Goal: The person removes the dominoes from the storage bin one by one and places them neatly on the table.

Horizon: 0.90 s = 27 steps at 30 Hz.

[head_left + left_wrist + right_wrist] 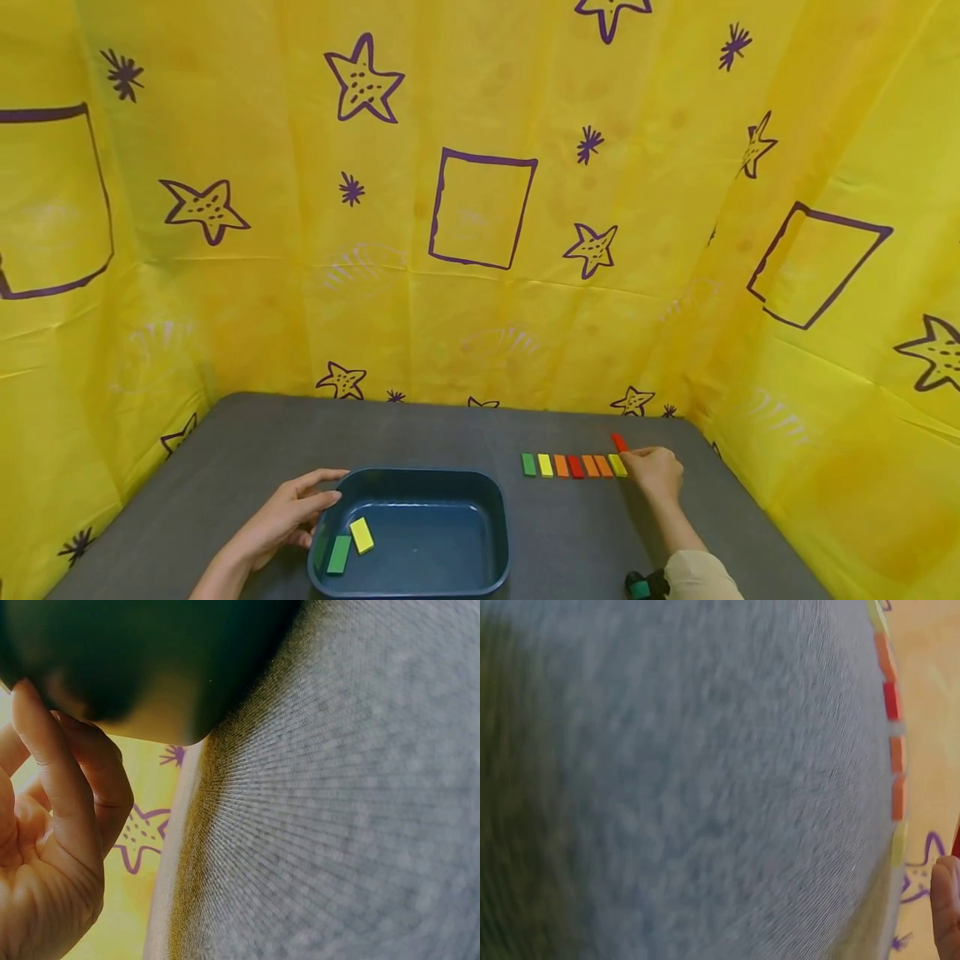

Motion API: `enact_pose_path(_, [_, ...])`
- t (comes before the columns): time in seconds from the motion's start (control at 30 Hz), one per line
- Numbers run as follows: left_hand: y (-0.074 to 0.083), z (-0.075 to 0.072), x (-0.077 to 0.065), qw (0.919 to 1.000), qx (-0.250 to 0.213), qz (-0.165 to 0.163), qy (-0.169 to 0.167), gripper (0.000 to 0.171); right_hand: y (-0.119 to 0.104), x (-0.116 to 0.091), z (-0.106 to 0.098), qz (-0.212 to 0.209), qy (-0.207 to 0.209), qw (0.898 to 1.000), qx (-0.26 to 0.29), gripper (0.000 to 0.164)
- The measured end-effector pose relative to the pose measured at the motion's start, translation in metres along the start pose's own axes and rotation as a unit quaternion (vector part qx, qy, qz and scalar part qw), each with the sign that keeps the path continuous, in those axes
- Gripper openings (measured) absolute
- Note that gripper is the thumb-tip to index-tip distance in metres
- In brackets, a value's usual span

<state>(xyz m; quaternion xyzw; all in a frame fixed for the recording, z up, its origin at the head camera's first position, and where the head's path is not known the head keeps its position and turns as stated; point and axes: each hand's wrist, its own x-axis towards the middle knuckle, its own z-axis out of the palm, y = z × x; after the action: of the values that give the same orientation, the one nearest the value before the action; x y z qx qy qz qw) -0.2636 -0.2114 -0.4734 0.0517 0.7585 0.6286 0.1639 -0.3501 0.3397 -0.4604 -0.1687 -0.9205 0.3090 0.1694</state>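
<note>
My left hand [288, 512] grips the left rim of a dark blue plastic tub [498, 508]. In the left wrist view its fingers [56, 761] lie against the tub's outer wall. Inside the tub, at the left end, are a green block [339, 554] and a yellow block [362, 535]. My right hand [656, 472] pinches a red block [618, 442], tilted, at the right end of a row of coloured blocks. The yellow block [617, 465] ending that row is right beside the fingertips. The right wrist view catches only part of that hand and a sliver of red block [957, 844].
The row runs leftward through orange, red [575, 467] and yellow to a green block [528, 465], with small gaps. Everything stands on a dark grey table [420, 433]. Yellow curtains [480, 333] with purple stars close in the back and sides.
</note>
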Motion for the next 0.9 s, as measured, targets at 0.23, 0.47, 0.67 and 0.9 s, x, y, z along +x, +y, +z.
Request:
enact_pose_path(0.23, [0.000,0.000,0.000,1.0000,0.000,0.005,-0.007,0.062,0.014,0.001,-0.003,0.008,0.006,1.000,-0.018,0.029])
enact_pose_path(0.47, [0.000,0.000,-0.001,1.0000,0.003,0.002,-0.003,0.063,0.020,0.003,-0.003,0.004,0.000,1.000,-0.025,0.029])
enact_pose_path(0.67, [0.000,0.000,0.000,1.0000,-0.003,0.000,-0.004,0.063,0.026,0.004,-0.003,0.003,-0.017,0.999,-0.035,0.030])
enact_pose_path(0.9, [0.000,-0.001,-0.001,1.0000,-0.005,0.001,-0.006,0.064,0.031,0.005,-0.002,0.003,-0.033,0.998,-0.046,0.029])
